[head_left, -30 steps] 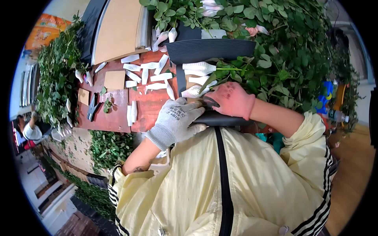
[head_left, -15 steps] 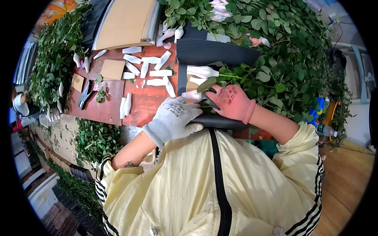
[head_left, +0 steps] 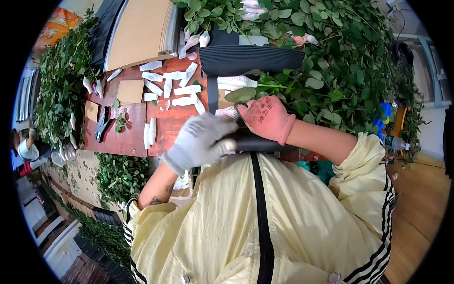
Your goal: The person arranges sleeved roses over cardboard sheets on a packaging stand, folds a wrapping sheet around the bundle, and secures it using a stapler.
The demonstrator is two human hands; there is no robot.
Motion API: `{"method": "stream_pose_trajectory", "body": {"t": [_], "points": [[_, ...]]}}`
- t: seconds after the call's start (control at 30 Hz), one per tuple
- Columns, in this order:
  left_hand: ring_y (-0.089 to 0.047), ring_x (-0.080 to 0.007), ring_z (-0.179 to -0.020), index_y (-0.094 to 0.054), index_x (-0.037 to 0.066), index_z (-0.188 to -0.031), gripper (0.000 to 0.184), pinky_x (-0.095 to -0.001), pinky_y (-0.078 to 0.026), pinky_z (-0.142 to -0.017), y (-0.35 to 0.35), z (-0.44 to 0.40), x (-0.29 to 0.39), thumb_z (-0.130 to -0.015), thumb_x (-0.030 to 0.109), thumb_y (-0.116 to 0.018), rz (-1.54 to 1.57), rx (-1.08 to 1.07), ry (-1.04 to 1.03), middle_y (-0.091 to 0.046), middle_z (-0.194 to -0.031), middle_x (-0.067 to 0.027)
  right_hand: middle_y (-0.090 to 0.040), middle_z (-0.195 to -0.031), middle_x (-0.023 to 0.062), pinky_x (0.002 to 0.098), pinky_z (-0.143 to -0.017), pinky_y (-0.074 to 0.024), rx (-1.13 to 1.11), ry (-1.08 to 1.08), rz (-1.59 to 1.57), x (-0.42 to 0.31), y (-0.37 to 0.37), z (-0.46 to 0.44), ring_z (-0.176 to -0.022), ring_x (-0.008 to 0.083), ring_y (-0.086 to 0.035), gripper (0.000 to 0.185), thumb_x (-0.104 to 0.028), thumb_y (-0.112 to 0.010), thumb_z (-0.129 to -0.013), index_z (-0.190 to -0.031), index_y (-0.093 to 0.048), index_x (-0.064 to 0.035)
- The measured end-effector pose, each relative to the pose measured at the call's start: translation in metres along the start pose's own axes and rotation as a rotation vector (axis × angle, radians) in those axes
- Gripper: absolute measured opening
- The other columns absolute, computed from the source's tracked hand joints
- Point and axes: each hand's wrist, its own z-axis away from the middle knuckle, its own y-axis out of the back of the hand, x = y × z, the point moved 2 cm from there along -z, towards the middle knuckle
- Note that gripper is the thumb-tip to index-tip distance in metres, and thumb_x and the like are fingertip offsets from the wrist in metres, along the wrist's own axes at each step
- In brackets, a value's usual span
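Note:
My right hand [head_left: 267, 119], in a pink glove, is closed just behind a net-sleeved rose [head_left: 227, 113]; its fingers hide the stem. My left hand [head_left: 201, 142], in a grey-white glove, is blurred by motion. Its fingers and thumb look apart, with nothing visible between them, below and left of that rose. Another rose in a white net sleeve [head_left: 236, 83] lies above on the cardboard in a black holder [head_left: 213, 94], its green stem pointing right. A large leaf [head_left: 241, 95] lies between the two roses.
Loose white net sleeves [head_left: 183, 90] lie scattered on the red table [head_left: 163, 125]. Black-handled pliers or a stapler [head_left: 102, 125] and cardboard squares [head_left: 130, 91] are at left. Leafy rose stems [head_left: 331, 71] fill the right side. A stack of cardboard sheets [head_left: 139, 35] stands behind.
My left hand has moved away from the lower rose, down and left. My right hand has shifted slightly left and closed more tightly behind the rose. The camera view has shifted a little.

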Motion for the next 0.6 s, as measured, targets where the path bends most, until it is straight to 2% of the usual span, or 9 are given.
{"method": "stream_pose_trajectory", "body": {"t": [0.07, 0.1, 0.13, 0.2, 0.23, 0.3, 0.43, 0.5, 0.6], "points": [[-0.057, -0.0308, -0.091, -0.062, 0.005, -0.108, 0.038, -0.0405, -0.044, -0.081, 0.011, -0.002, -0.019, -0.078, 0.027, -0.066, 0.024, 0.186, 0.093, -0.062, -0.104, -0.0120, -0.062, -0.075, 0.0055, 0.0365, -0.055, -0.0439, -0.069, -0.008, 0.014, 0.000, 0.005, -0.003, -0.067, 0.0220, -0.062, 0.022, -0.015, -0.049, -0.080, -0.098, -0.058, -0.0071], [-0.059, -0.0305, -0.091, -0.063, 0.005, -0.107, 0.034, -0.0391, -0.045, -0.078, 0.009, -0.003, -0.026, -0.077, 0.021, -0.067, -0.008, 0.180, 0.233, -0.062, -0.098, -0.0123, -0.061, -0.075, 0.0050, 0.0360, -0.055, -0.0438, -0.140, -0.013, 0.030, -0.001, 0.006, -0.004, -0.067, 0.0213, -0.062, 0.024, -0.016, -0.049, -0.080, -0.100, -0.058, -0.0070], [-0.059, -0.0305, -0.091, -0.063, 0.005, -0.107, 0.034, -0.0391, -0.045, -0.078, 0.005, -0.006, -0.034, -0.077, 0.021, -0.067, -0.008, 0.185, 0.237, -0.062, -0.098, -0.0123, -0.061, -0.075, 0.0050, 0.0360, -0.055, -0.0438, -0.141, -0.007, 0.032, 0.000, 0.001, -0.002, -0.067, 0.0213, -0.062, 0.024, -0.016, -0.049, -0.080, -0.100, -0.058, -0.0070], [-0.060, -0.0284, -0.082, -0.063, 0.010, -0.101, 0.028, -0.0390, -0.047, -0.070, -0.009, -0.009, -0.049, -0.078, 0.025, -0.064, -0.132, 0.143, 0.182, -0.061, -0.089, -0.0094, -0.060, -0.076, 0.0044, 0.0357, -0.056, -0.0443, 0.091, 0.063, 0.011, 0.003, -0.007, 0.004, -0.070, 0.0202, -0.062, 0.023, -0.017, -0.049, -0.080, -0.100, -0.057, -0.0074], [-0.060, -0.0288, -0.080, -0.063, 0.011, -0.097, 0.023, -0.0402, -0.046, -0.069, -0.012, -0.010, -0.051, -0.078, 0.025, -0.063, -0.135, 0.164, 0.177, -0.061, -0.085, -0.0081, -0.060, -0.076, 0.0044, 0.0357, -0.056, -0.0443, 0.091, 0.073, 0.014, 0.004, -0.003, 0.004, -0.070, 0.0202, -0.062, 0.023, -0.017, -0.049, -0.080, -0.100, -0.057, -0.0074], [-0.060, -0.0290, -0.079, -0.065, 0.009, -0.096, 0.023, -0.0403, -0.046, -0.070, -0.013, -0.010, -0.056, -0.077, 0.023, -0.066, -0.169, 0.140, 0.163, -0.062, -0.084, -0.0091, -0.061, -0.087, 0.0030, 0.0347, -0.067, -0.0434, -0.195, -0.064, -0.042, 0.007, 0.004, 0.004, -0.083, 0.0193, -0.061, 0.045, -0.029, -0.063, -0.076, -0.115, -0.052, -0.0101], [-0.060, -0.0288, -0.076, -0.066, 0.007, -0.089, 0.019, -0.0396, -0.045, -0.071, -0.015, -0.007, -0.057, -0.075, 0.020, -0.068, -0.185, 0.173, 0.100, -0.063, -0.080, -0.0093, -0.062, -0.089, 0.0037, 0.0350, -0.069, -0.0436, -0.286, -0.110, -0.092, 0.012, -0.005, 0.007, -0.086, 0.0214, -0.061, 0.049, -0.030, -0.066, -0.074, -0.117, -0.051, -0.0112], [-0.059, -0.0284, -0.074, -0.065, 0.007, -0.084, 0.015, -0.0391, -0.046, -0.070, -0.014, -0.007, -0.057, -0.075, 0.018, -0.068, -0.170, 0.199, 0.063, -0.062, -0.078, -0.0086, -0.060, -0.077, 0.0055, 0.0360, -0.059, -0.0459, 0.071, 0.014, -0.036, 0.015, -0.012, 0.011, -0.072, 0.0230, -0.061, 0.025, -0.020, -0.054, -0.078, -0.101, -0.052, -0.0106], [-0.059, -0.0285, -0.074, -0.065, 0.007, -0.082, 0.012, -0.0390, -0.046, -0.069, -0.011, -0.002, -0.061, -0.075, 0.016, -0.068, -0.127, 0.234, 0.054, -0.061, -0.078, -0.0088, -0.060, -0.079, 0.0069, 0.0374, -0.060, -0.0469, 0.076, -0.011, -0.016, 0.016, -0.018, 0.012, -0.072, 0.0252, -0.061, 0.023, -0.020, -0.054, -0.077, -0.098, -0.051, -0.0099]]}}
